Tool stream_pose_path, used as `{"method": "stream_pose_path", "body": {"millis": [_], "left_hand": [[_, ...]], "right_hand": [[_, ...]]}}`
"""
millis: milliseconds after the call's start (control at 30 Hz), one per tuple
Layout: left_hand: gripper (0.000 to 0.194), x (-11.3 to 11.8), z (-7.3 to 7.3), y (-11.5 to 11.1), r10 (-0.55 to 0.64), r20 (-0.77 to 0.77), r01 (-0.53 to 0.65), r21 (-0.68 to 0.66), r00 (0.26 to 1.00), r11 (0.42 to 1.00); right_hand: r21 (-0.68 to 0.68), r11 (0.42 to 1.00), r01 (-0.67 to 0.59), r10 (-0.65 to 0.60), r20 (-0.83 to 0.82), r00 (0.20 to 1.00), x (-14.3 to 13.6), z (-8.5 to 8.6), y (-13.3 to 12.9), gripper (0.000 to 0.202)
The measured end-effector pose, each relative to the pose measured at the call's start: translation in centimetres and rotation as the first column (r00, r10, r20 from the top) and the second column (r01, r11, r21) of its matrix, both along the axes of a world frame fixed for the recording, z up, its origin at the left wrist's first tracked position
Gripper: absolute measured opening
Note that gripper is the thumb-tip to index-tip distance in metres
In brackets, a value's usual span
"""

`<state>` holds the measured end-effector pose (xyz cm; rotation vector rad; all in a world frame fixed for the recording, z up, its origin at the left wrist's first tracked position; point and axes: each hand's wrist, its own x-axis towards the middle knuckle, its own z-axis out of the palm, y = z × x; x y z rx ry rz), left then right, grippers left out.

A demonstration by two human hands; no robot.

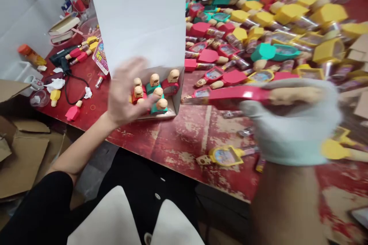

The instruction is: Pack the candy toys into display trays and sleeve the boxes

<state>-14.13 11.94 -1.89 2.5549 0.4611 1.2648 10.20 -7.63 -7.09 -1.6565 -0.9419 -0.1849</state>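
1. Head view, step in hand: I judge this to be the loading of toys into the white display box (138,19), which stands left of centre on the worn red table (184,138). The box already holds several toys standing upright at its open front.
2. Right hand (290,126), lower right of frame, wears a pale knit glove and is clenched round a red toy (230,97), held level with its tip pointing left toward the box.
3. Left hand (126,92), centre left, is bare, blurred, fingers spread and released, just in front of the boxed toys (155,92); I cannot tell whether it touches them.
4. Next move, in my judgement: the red toy needs turning upright and seating in a free gap in the box.
5. Materials: toys are glossy moulded plastic with tan rounded ends; the box is smooth card; the tabletop paint is flaked.
6. A loose toy pile (273,26) fills the upper right; a yellow toy (225,155) lies near the table's edge.
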Motion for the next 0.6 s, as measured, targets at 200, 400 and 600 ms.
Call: {"method": "stream_pose_path", "body": {"millis": [200,400,600], "left_hand": [[0.072,3.6,-1.8,-1.0,-0.007,-0.609,0.065,0.073,0.793,0.995],[0.070,3.2,-2.3,0.1,-0.013,-0.628,0.100,0.102,0.778,0.990],[0.064,3.3,-1.4,-0.2,-0.048,-0.601,0.149,0.119,0.798,0.982]], "right_hand": [[-0.298,0.922,-0.249,0.252,-0.029,0.967,-3.8,-0.8,5.9,0.030],[-0.606,0.721,-0.335,0.461,0.061,0.885,-1.5,0.6,8.2,0.034],[-0.620,0.740,-0.260,0.417,0.120,0.901,-3.9,-1.3,9.5,0.043]]}}
